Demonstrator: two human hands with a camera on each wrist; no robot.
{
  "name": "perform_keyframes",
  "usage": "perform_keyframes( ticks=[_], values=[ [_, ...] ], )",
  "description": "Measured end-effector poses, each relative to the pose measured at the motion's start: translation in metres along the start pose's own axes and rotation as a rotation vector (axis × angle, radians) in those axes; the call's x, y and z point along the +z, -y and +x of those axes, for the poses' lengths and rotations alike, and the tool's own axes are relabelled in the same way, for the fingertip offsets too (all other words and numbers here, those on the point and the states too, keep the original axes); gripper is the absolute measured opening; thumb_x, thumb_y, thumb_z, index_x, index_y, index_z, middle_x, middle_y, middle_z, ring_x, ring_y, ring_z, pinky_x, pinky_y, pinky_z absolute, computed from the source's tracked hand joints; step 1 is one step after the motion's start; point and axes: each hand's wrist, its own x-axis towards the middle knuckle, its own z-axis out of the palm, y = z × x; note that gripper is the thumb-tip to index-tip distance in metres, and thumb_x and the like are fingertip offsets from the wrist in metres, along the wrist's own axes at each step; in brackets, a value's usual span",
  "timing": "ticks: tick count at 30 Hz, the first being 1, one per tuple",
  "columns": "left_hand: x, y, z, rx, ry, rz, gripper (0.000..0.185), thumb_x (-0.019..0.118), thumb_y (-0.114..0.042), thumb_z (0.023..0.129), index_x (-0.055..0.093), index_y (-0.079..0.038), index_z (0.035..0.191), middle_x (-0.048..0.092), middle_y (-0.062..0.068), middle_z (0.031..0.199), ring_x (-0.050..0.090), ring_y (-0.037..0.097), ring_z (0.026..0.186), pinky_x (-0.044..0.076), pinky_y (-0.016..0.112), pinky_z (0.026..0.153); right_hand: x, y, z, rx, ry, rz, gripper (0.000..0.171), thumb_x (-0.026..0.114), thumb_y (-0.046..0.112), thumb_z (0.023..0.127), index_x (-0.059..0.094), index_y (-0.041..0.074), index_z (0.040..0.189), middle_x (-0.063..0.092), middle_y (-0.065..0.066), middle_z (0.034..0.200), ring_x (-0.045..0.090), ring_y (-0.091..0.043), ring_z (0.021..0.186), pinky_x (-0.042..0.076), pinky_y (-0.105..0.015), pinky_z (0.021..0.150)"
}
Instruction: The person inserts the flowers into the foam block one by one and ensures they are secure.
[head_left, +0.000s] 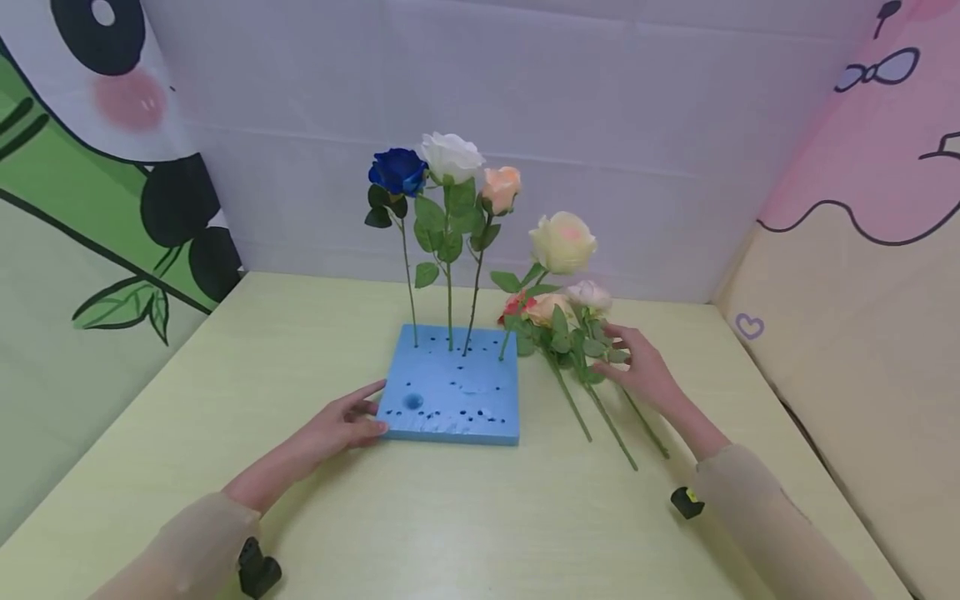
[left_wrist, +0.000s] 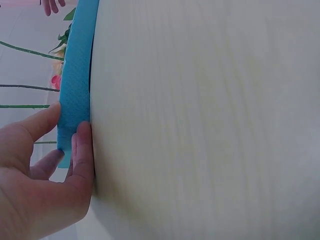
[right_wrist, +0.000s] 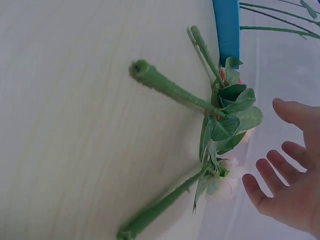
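Note:
A blue foam block (head_left: 450,396) with small holes stands on the table. My left hand (head_left: 337,429) holds its near left corner, thumb and fingers either side of the edge in the left wrist view. From the block rise a blue rose (head_left: 397,172), a white rose (head_left: 452,157), a small peach rose (head_left: 501,188) and a cream rose (head_left: 562,242) tilted right. My right hand (head_left: 645,367) hovers by the flowers lying right of the block, fingers spread around nothing in the right wrist view. Those are a red flower (head_left: 516,307), a peach flower (head_left: 551,308) and a pale pink flower (head_left: 589,295).
Green stems (head_left: 611,425) of the lying flowers point toward the near side of the pale table (head_left: 450,525). A light cloth (head_left: 637,108) hangs behind, with printed cartoon panels on both sides. Small black devices (head_left: 258,571) sit at both wrists.

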Motion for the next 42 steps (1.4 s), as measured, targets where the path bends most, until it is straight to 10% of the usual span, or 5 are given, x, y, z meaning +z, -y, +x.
perform_keyframes(
  ticks=[42],
  values=[
    [-0.001,0.001,0.002,-0.004,0.007,0.011,0.078,0.068,-0.026,0.094,0.024,-0.017,0.158,0.045,0.024,0.139,0.054,0.026,0.113,0.058,0.032,0.094,-0.006,-0.019,-0.014,0.089,0.099,-0.076,0.069,0.070,0.018,0.091,0.036,0.001,0.149,0.044,-0.028,0.143,0.047,-0.049,0.126,0.047,-0.063,0.099]
  ],
)
